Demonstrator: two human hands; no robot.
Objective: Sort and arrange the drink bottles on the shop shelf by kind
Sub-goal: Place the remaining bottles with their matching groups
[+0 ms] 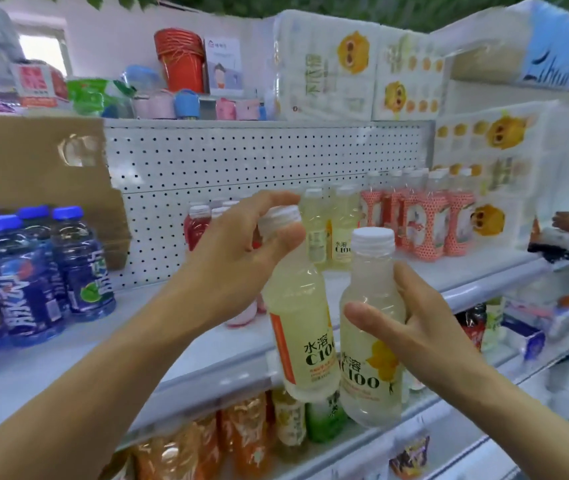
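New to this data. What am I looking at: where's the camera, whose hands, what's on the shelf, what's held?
There is no robot here: a person works with two bare hands. The single picture comes from a wide-angle camera worn on their head, looking forward and down, which is why the edges bend. The left hand has its grip on the cap end of one pale yellow C100 bottle. The right hand holds a second C100 bottle by its body. Both are held up in front of the white shelf. On that shelf stand blue bottles at the left, more pale yellow bottles at the back, and red-and-white patterned bottles to their right.
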